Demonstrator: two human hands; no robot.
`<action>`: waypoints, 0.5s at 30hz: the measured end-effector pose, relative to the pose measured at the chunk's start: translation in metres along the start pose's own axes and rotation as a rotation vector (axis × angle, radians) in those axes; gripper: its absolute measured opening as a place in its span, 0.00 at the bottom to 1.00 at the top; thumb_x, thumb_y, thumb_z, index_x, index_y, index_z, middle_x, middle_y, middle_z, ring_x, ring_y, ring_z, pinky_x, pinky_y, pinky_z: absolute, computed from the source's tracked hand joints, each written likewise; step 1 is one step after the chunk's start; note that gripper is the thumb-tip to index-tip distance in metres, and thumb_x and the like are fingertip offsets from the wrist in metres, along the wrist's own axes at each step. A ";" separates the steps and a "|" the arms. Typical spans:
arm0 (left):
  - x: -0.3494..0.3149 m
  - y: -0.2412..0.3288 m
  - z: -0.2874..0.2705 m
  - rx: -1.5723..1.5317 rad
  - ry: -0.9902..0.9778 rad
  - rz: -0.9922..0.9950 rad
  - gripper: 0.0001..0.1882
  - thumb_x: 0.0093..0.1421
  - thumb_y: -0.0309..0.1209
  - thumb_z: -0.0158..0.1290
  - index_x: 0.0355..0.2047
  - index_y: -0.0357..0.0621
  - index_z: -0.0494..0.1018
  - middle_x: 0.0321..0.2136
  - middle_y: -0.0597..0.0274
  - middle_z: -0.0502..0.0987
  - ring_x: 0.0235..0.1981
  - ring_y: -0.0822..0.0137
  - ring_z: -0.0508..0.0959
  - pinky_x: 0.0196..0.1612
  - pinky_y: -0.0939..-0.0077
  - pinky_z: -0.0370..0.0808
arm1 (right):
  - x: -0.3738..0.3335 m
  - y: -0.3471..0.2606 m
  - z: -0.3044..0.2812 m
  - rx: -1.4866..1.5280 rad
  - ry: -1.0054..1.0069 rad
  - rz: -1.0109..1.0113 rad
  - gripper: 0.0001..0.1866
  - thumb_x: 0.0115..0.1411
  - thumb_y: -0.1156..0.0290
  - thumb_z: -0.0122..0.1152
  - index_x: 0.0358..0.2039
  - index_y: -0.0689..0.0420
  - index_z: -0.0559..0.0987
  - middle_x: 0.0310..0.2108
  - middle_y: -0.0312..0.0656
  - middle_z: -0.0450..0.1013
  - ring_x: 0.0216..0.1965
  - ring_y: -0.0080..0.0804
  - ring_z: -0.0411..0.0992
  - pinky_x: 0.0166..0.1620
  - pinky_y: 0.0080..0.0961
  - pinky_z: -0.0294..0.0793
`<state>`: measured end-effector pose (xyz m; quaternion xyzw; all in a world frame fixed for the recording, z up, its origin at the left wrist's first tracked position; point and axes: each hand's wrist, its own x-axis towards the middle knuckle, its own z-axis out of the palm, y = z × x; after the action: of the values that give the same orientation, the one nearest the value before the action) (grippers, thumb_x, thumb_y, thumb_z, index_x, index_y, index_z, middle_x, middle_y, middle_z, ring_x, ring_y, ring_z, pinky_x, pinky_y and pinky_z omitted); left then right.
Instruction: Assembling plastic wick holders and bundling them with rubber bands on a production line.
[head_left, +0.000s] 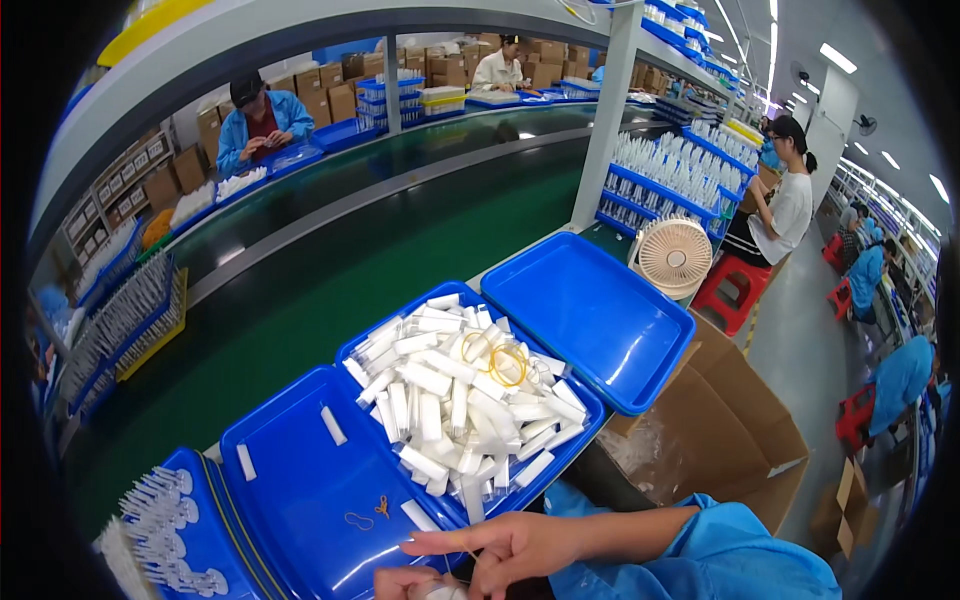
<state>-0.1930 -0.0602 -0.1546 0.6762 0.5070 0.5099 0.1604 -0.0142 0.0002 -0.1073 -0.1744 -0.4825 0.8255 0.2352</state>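
One broad green belt [350,270], smooth and faintly glossy, sweeps across the middle of the frame, while an open cardboard box [740,400] with matt brown flaps stands at the lower right. Next come blue plastic trays: a shiny left tray [290,510] at lower left of centre, a middle tray [594,403] at the centre and a right tray [590,310] above the box. A knock to the middle tray could send its loose heap over the low rim. From a loose blue sleeve [690,560], the right hand [500,550] has its index finger straight, the others curled by a thin strand [474,562]; whether they pinch it cannot be told. The left hand [400,583] has its fingers closed around a white piece [440,592], cut by the bottom edge. If the strand is elastic, pulling too hard could snap it or make it slip. The heap's white pieces [430,375] are slim, flat-sided oblongs, some with clear, glossy ends. Smallest are the thin, round yellow bands [508,384] on the heap and an orange band [381,506], twisted, in the left tray.
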 end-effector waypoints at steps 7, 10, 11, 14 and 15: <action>0.003 -0.002 0.017 0.232 -0.314 0.136 0.33 0.42 0.30 0.60 0.47 0.35 0.58 0.30 0.44 0.68 0.23 0.46 0.70 0.23 0.56 0.67 | -0.008 0.012 -0.003 -1.001 0.309 -0.288 0.23 0.43 0.66 0.66 0.42 0.58 0.76 0.27 0.49 0.73 0.26 0.38 0.74 0.30 0.27 0.72; 0.012 0.001 0.023 0.170 -0.312 0.211 0.36 0.39 0.25 0.59 0.50 0.37 0.57 0.35 0.42 0.68 0.31 0.43 0.71 0.27 0.57 0.70 | -0.014 0.007 -0.007 -1.192 0.319 -0.248 0.21 0.44 0.66 0.64 0.40 0.58 0.76 0.30 0.48 0.73 0.29 0.43 0.72 0.31 0.29 0.72; 0.019 0.003 0.023 0.158 -0.317 0.302 0.37 0.39 0.24 0.59 0.50 0.37 0.57 0.38 0.41 0.67 0.34 0.43 0.71 0.30 0.57 0.71 | -0.015 -0.002 -0.011 -1.212 0.264 -0.276 0.20 0.46 0.68 0.63 0.41 0.59 0.76 0.32 0.46 0.73 0.30 0.42 0.72 0.35 0.30 0.71; 0.005 0.000 0.024 -0.141 -0.210 0.315 0.49 0.39 0.23 0.59 0.60 0.50 0.45 0.55 0.29 0.45 0.54 0.33 0.56 0.51 0.50 0.66 | -0.016 -0.058 -0.037 -1.205 0.444 -0.366 0.15 0.43 0.69 0.66 0.34 0.54 0.77 0.33 0.40 0.73 0.32 0.32 0.73 0.35 0.24 0.73; -0.001 -0.007 0.020 -0.074 -0.144 0.297 0.52 0.39 0.22 0.59 0.61 0.54 0.41 0.55 0.28 0.44 0.54 0.33 0.55 0.51 0.48 0.66 | -0.016 -0.084 -0.056 -1.251 0.545 -0.359 0.16 0.42 0.69 0.66 0.34 0.54 0.77 0.32 0.40 0.72 0.31 0.31 0.73 0.31 0.24 0.73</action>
<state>-0.1795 -0.0517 -0.1689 0.7721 0.3694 0.4966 0.1439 0.0465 0.0664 -0.0591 -0.3950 -0.8117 0.2687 0.3359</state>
